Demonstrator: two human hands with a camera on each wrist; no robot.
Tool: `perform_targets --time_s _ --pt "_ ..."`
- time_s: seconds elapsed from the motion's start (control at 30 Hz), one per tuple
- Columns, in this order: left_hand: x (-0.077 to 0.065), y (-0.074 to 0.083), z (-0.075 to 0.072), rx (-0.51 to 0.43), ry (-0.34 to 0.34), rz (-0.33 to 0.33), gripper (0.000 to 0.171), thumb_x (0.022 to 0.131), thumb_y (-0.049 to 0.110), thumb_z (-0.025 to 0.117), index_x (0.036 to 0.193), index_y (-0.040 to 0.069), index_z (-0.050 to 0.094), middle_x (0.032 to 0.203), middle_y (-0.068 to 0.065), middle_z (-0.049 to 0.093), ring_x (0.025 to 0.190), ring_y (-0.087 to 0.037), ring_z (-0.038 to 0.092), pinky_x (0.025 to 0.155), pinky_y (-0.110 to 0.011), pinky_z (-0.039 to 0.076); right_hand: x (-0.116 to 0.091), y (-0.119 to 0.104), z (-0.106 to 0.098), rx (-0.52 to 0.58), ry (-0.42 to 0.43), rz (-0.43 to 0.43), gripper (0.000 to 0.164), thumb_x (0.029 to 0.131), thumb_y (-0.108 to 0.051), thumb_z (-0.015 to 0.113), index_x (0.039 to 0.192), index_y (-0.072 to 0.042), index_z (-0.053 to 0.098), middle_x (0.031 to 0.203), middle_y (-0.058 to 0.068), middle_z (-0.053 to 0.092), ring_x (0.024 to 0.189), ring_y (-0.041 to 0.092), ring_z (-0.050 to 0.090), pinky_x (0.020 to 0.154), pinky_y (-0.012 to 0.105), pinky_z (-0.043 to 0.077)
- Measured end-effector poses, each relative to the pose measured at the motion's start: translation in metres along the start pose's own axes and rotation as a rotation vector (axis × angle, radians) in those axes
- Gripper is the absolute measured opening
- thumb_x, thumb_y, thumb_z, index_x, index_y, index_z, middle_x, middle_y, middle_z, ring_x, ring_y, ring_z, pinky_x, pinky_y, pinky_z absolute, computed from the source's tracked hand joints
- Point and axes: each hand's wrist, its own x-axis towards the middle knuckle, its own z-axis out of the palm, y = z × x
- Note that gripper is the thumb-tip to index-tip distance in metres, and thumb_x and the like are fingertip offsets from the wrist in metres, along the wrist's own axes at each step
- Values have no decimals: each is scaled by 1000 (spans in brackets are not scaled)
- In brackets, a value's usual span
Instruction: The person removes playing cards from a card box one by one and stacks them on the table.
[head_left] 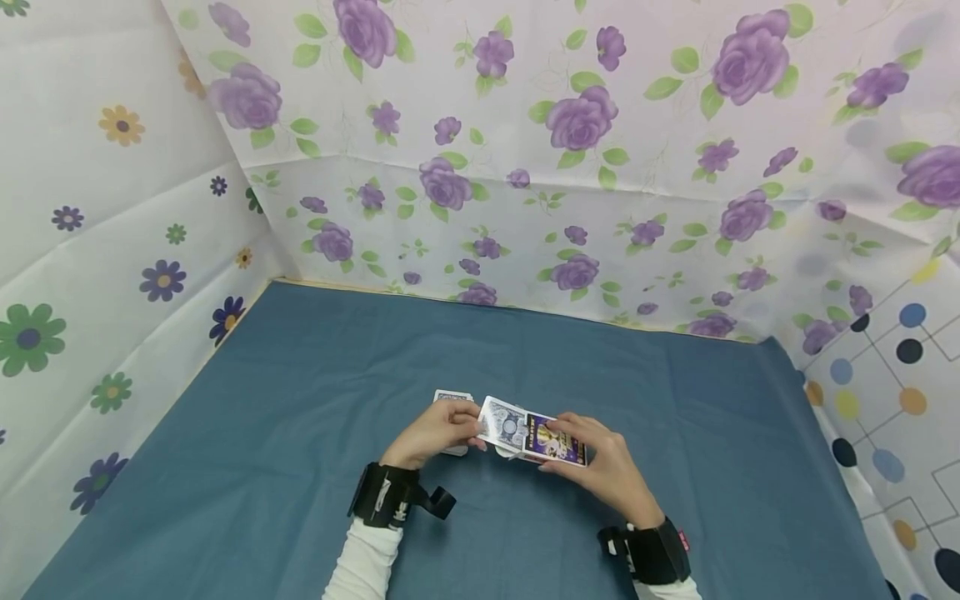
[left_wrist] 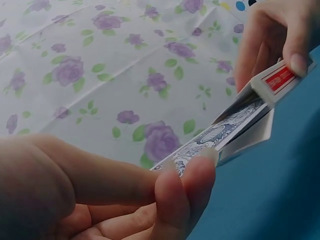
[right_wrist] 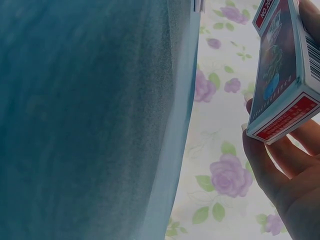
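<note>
My right hand [head_left: 603,462] grips a purple playing-card box [head_left: 553,439] by its sides, tilted above the cloth. From the box's open end sticks a playing card [head_left: 504,422] with a blue-grey patterned back. My left hand [head_left: 438,432] pinches the outer end of that card between thumb and fingers. In the left wrist view the card [left_wrist: 215,131] runs into the box mouth, past a loose white flap [left_wrist: 250,137]. The right wrist view shows the box [right_wrist: 280,65] with a red-labelled end. Partly hidden behind my left hand lies a stack of cards [head_left: 453,395] on the cloth.
A blue cloth [head_left: 337,358] covers the table. Flowered sheeting [head_left: 450,183] rises behind its back edge, with more patterned sheets at the left [head_left: 112,250] and right [head_left: 900,400]. Black bands with cameras [head_left: 386,496] sit on both wrists.
</note>
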Motion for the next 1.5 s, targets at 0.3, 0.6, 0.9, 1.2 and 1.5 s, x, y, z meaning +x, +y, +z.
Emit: perform_targets --time_s 0.3,0.6,0.9,1.2,1.5 --pt "-6 2 -15 -39 164 -7 38 93 5 58 128 -10 55 92 -4 69 78 -11 64 77 -32 53 0 0 -2 3 3 2 53 72 -42 83 120 -26 68 121 0 66 116 23 61 88 43 52" --pt "-5 -2 -23 -178 446 -34 31 94 12 62 117 -9 61 73 5 63 68 -8 57 62 -20 46 1 1 -2 1 2 1 53 72 -41 83 120 -26 68 121 -1 66 116 22 62 88 44 52" --pt "1 -22 -29 -119 625 -54 28 92 18 67 109 -4 68 74 4 60 66 -11 51 62 -25 43 1 2 -1 2 -11 13 53 72 -42 82 121 -27 68 122 0 66 117 23 61 90 44 51" --pt "1 -33 -28 43 751 -20 26 98 14 58 114 -4 68 87 -12 62 72 -17 50 70 -32 42 0 3 0 1 -2 9 53 72 -41 83 120 -26 68 122 1 66 117 25 61 90 45 51" --pt "1 -41 -28 150 784 -32 28 99 10 54 118 -6 65 103 -25 64 81 -25 56 73 -35 43 -1 1 1 2 -3 29 55 70 -40 84 121 -25 69 121 4 67 116 28 62 90 48 51"
